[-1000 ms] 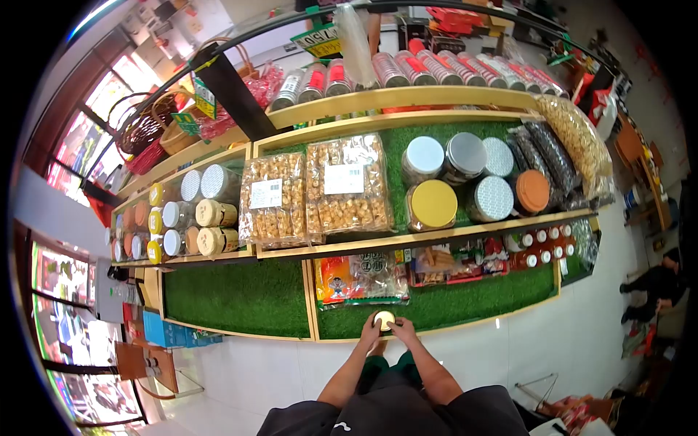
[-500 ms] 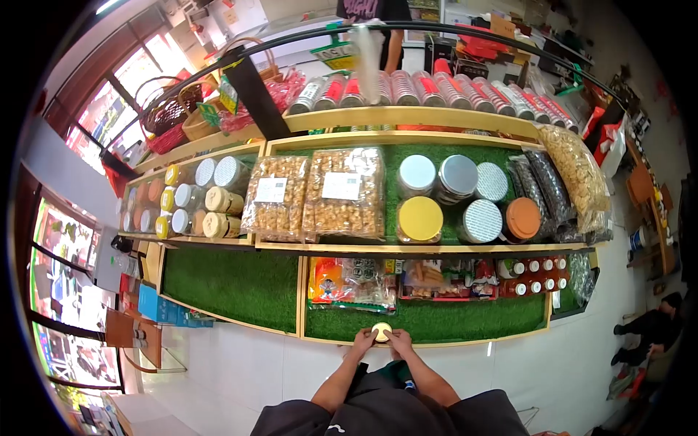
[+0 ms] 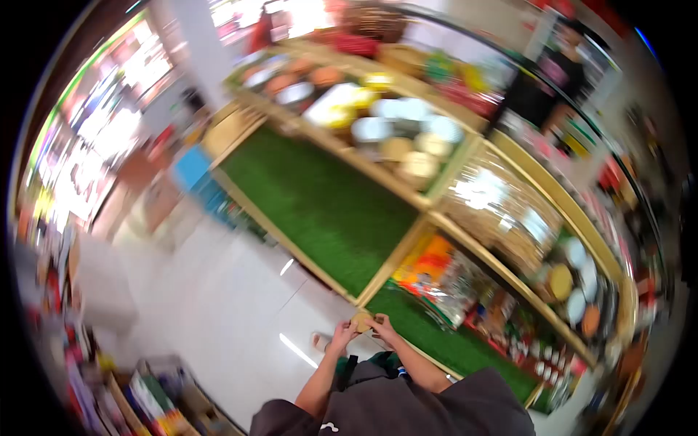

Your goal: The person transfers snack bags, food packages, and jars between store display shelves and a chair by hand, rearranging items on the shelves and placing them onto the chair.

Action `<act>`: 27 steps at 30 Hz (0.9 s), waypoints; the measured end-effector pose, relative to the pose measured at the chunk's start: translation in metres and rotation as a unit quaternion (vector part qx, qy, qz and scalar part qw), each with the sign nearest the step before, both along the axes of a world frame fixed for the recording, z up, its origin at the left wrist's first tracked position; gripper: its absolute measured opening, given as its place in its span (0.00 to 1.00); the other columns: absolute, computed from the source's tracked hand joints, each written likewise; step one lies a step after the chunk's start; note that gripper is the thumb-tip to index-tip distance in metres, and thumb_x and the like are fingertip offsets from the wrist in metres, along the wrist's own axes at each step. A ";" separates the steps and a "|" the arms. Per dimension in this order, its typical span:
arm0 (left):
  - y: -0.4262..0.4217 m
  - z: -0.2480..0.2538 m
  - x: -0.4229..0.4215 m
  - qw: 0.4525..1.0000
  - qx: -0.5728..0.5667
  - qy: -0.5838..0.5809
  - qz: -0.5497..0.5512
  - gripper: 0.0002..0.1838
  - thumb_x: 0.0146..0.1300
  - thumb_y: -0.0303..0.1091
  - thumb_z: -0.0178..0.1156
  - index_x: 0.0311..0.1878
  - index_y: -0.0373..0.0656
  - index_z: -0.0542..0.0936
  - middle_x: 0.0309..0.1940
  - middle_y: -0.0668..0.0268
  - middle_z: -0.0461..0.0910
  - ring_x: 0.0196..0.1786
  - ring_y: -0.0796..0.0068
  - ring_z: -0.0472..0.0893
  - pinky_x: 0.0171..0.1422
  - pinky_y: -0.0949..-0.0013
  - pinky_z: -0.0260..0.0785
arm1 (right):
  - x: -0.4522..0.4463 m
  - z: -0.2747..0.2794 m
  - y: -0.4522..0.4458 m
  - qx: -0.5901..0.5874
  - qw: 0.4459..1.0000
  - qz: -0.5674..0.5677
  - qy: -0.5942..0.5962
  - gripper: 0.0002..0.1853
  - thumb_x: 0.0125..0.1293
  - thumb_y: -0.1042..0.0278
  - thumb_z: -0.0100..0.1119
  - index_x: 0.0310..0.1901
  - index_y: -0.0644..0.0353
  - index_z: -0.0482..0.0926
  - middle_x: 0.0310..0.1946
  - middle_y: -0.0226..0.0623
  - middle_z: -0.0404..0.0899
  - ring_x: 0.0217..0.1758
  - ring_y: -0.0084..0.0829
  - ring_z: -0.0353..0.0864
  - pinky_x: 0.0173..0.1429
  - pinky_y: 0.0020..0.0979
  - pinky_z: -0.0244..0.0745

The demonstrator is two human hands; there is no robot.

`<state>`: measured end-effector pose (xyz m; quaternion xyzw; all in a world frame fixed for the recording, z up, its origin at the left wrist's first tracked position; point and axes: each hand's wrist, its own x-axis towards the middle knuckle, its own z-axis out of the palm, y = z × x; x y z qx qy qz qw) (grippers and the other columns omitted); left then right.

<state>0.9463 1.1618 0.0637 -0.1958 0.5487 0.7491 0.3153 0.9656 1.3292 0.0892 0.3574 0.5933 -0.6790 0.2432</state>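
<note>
A small round jar with a pale yellowish lid [image 3: 360, 322] is held in front of my body, beside the lower shelf's wooden edge. My left hand [image 3: 345, 334] grips its left side, and my right hand [image 3: 380, 327] has its fingers closed on the right side. Both hands are near the corner of the green-lined lower shelf [image 3: 320, 211]. Motion blur hides the jar's details and any label.
Jars with white, yellow and orange lids [image 3: 396, 131] stand on the upper shelf, beside bagged snacks [image 3: 502, 211]. Colourful packets [image 3: 436, 276] lie lower down. A person in dark clothing [image 3: 556, 80] is behind the display. Boxes [image 3: 156, 400] are at lower left.
The view has swung left and tilted, so the display now runs diagonally and more floor shows. Both hands still hold the jar, now nearer the divider between the lower shelf sections.
</note>
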 end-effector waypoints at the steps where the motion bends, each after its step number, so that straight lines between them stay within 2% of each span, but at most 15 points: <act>1: -0.025 0.015 -0.006 0.998 -0.001 -0.010 0.059 0.25 0.59 0.41 0.61 0.50 0.31 0.65 0.44 0.55 0.68 0.44 0.67 0.76 0.47 0.69 0.75 | -0.012 0.002 -0.023 -0.043 0.999 0.026 -0.005 0.50 0.46 0.45 0.68 0.63 0.55 0.48 0.59 0.43 0.59 0.58 0.39 0.63 0.57 0.44 0.65; 2: -0.051 0.026 -0.012 0.998 0.000 0.011 0.058 0.25 0.59 0.40 0.61 0.49 0.31 0.65 0.44 0.55 0.68 0.44 0.67 0.76 0.47 0.69 0.75 | -0.024 0.003 -0.046 -0.051 0.998 0.045 0.010 0.53 0.47 0.46 0.68 0.67 0.53 0.43 0.62 0.47 0.54 0.64 0.47 0.57 0.63 0.49 0.57; 3: -0.078 0.032 -0.015 0.998 -0.001 0.035 0.056 0.25 0.59 0.40 0.61 0.49 0.31 0.65 0.44 0.55 0.69 0.44 0.67 0.76 0.48 0.68 0.75 | -0.035 0.012 -0.067 -0.078 0.992 0.091 0.028 0.53 0.49 0.47 0.67 0.67 0.53 0.42 0.63 0.51 0.52 0.67 0.49 0.54 0.65 0.50 0.54; 4: -0.105 0.035 -0.016 0.993 -0.007 0.032 0.111 0.25 0.59 0.40 0.61 0.49 0.31 0.65 0.44 0.55 0.69 0.44 0.67 0.76 0.48 0.68 0.75 | -0.048 0.011 -0.092 -0.095 0.987 0.133 0.014 0.52 0.49 0.47 0.67 0.67 0.53 0.42 0.62 0.51 0.53 0.66 0.49 0.55 0.65 0.50 0.55; 7: -0.172 0.041 -0.020 0.989 -0.041 0.037 0.139 0.26 0.58 0.45 0.61 0.49 0.35 0.66 0.46 0.56 0.69 0.44 0.67 0.76 0.46 0.68 0.75 | -0.084 0.002 -0.158 -0.120 0.965 0.235 -0.002 0.50 0.49 0.48 0.68 0.67 0.54 0.46 0.60 0.50 0.56 0.62 0.47 0.61 0.63 0.47 0.59; 9: -0.209 0.053 -0.020 0.986 -0.066 -0.029 0.149 0.32 0.57 0.53 0.60 0.53 0.38 0.65 0.49 0.58 0.68 0.49 0.65 0.74 0.45 0.65 0.73 | -0.107 0.002 -0.199 -0.114 0.946 0.305 -0.010 0.48 0.50 0.49 0.67 0.66 0.54 0.48 0.56 0.47 0.61 0.57 0.43 0.66 0.60 0.42 0.64; 10: -0.223 0.045 -0.018 0.984 -0.066 -0.031 0.165 0.32 0.57 0.53 0.60 0.53 0.38 0.65 0.49 0.58 0.68 0.49 0.65 0.74 0.45 0.65 0.73 | -0.116 0.002 -0.221 -0.110 0.939 0.325 -0.005 0.45 0.51 0.49 0.66 0.65 0.54 0.50 0.52 0.45 0.64 0.53 0.39 0.69 0.57 0.39 0.67; 13: -0.252 0.041 -0.025 0.959 -0.066 -0.037 0.272 0.37 0.54 0.61 0.58 0.59 0.45 0.61 0.54 0.61 0.64 0.57 0.62 0.67 0.48 0.63 0.68 | -0.144 0.000 -0.276 -0.122 0.919 0.376 0.001 0.43 0.52 0.50 0.65 0.64 0.54 0.52 0.49 0.43 0.66 0.49 0.37 0.71 0.54 0.38 0.69; 15: -0.263 0.062 -0.038 0.920 0.044 -0.114 0.372 0.39 0.53 0.62 0.57 0.62 0.51 0.58 0.58 0.64 0.59 0.60 0.62 0.60 0.51 0.62 0.63 | -0.160 -0.004 -0.302 -0.121 0.912 0.393 0.002 0.43 0.52 0.50 0.65 0.64 0.55 0.52 0.48 0.43 0.66 0.48 0.37 0.72 0.52 0.37 0.70; 16: -0.271 0.048 -0.044 0.905 0.088 -0.118 0.399 0.38 0.53 0.60 0.58 0.62 0.56 0.57 0.60 0.66 0.56 0.58 0.63 0.60 0.52 0.63 0.60 | -0.169 -0.006 -0.313 -0.120 0.906 0.405 0.005 0.42 0.52 0.50 0.65 0.63 0.55 0.53 0.48 0.43 0.67 0.48 0.36 0.72 0.51 0.37 0.71; 20: -0.310 0.036 -0.094 0.908 0.080 -0.094 0.401 0.36 0.53 0.59 0.58 0.62 0.59 0.58 0.56 0.68 0.59 0.57 0.65 0.61 0.54 0.62 0.59 | -0.226 -0.010 -0.359 -0.139 0.902 0.406 -0.046 0.40 0.51 0.49 0.65 0.61 0.54 0.56 0.48 0.42 0.69 0.49 0.35 0.71 0.50 0.36 0.71; 23: -0.344 0.034 -0.143 0.918 0.088 -0.071 0.381 0.36 0.53 0.60 0.57 0.62 0.59 0.58 0.55 0.68 0.59 0.57 0.65 0.62 0.56 0.61 0.60 | -0.281 -0.014 -0.387 -0.168 0.886 0.428 -0.062 0.41 0.53 0.47 0.63 0.63 0.55 0.54 0.51 0.44 0.66 0.48 0.40 0.72 0.49 0.36 0.72; 25: -0.370 0.030 -0.187 0.932 0.080 -0.086 0.344 0.37 0.52 0.61 0.56 0.62 0.56 0.59 0.55 0.67 0.61 0.57 0.63 0.63 0.57 0.59 0.60 | -0.324 -0.006 -0.408 -0.155 0.868 0.468 -0.066 0.44 0.51 0.41 0.62 0.63 0.55 0.54 0.55 0.47 0.63 0.49 0.43 0.72 0.49 0.37 0.72; 26: -0.381 0.031 -0.210 0.931 0.078 -0.090 0.346 0.37 0.52 0.61 0.56 0.62 0.54 0.59 0.55 0.65 0.62 0.57 0.62 0.64 0.57 0.59 0.61 | -0.342 0.002 -0.415 -0.121 0.871 0.473 -0.058 0.45 0.48 0.36 0.60 0.62 0.54 0.57 0.50 0.43 0.67 0.49 0.36 0.70 0.48 0.36 0.70; 27: -0.388 0.034 -0.228 0.928 0.075 -0.096 0.352 0.38 0.52 0.61 0.56 0.61 0.51 0.60 0.54 0.64 0.62 0.56 0.61 0.64 0.58 0.58 0.61 | -0.360 0.007 -0.419 -0.122 0.879 0.457 -0.062 0.45 0.48 0.36 0.60 0.62 0.54 0.57 0.50 0.43 0.67 0.49 0.36 0.70 0.48 0.36 0.70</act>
